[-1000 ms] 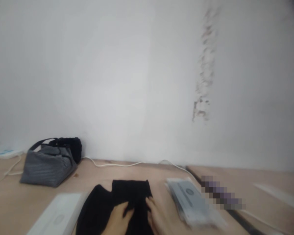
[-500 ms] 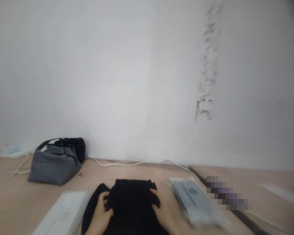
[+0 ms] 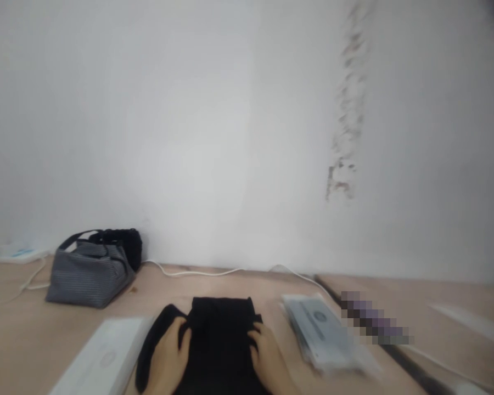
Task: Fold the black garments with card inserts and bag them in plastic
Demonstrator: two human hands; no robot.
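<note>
A black cloth [image 3: 220, 345], partly folded, lies on the wooden table at the bottom centre. My left hand [image 3: 170, 351] rests on its left side, thumb apart from the fingers, beside a loose black part that bulges out to the left. On the right edge of the cloth is my right hand [image 3: 267, 351], its fingers bent and touching the fabric. Whether either hand pinches the cloth is hard to make out.
Left of the cloth is a white box [image 3: 102, 356]; right of it are plastic-wrapped packets [image 3: 323, 332]. A grey bag [image 3: 88, 274] stands at the back left. A white cable [image 3: 201, 272] runs along the wall [image 3: 197, 137]. A dark gap [image 3: 403, 359] crosses the table [image 3: 20, 334] at the right.
My left hand has moved slightly up over the cloth's left side. My right hand has slid a little down and left along its right edge. The cloth's top right corner has changed shape.
</note>
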